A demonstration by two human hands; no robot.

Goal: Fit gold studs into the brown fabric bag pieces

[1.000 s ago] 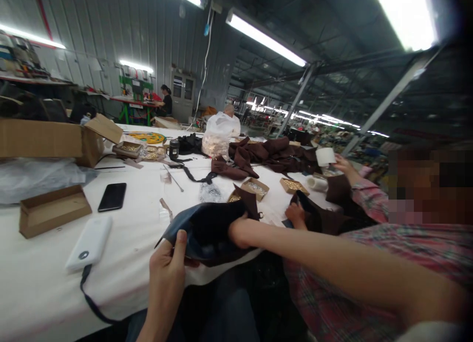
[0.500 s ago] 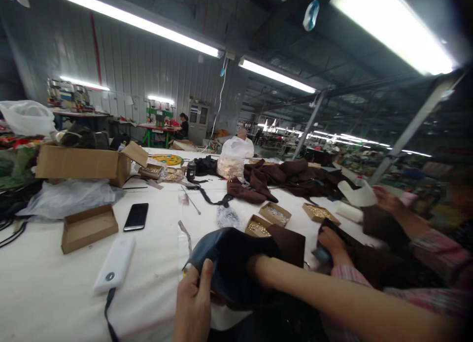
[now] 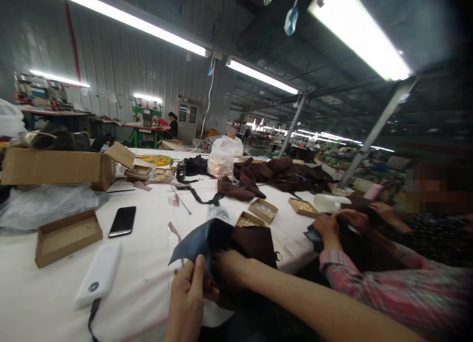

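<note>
My left hand [image 3: 188, 297] pinches the near edge of a dark blue bag piece [image 3: 197, 243] lined with brown [image 3: 256, 243], at the table's front edge. My right hand [image 3: 227, 265] is pushed into the opening of the same piece, with its fingers hidden by the material. Small open boxes of gold hardware [image 3: 263, 210] stand just beyond it.
A co-worker in a plaid sleeve [image 3: 388, 288] handles dark material [image 3: 347, 233] to my right. The white table [image 3: 148, 283] holds a power bank [image 3: 99, 274], a phone [image 3: 123, 221], cardboard boxes [image 3: 66, 236], a plastic bag [image 3: 223, 157] and a brown fabric pile [image 3: 273, 174]. Another person sits far back.
The view has shifted a little. My right hand has drawn back from deep inside the piece to its opening, the left thumb has slid along the edge, and the co-worker has lowered the white roll.
</note>
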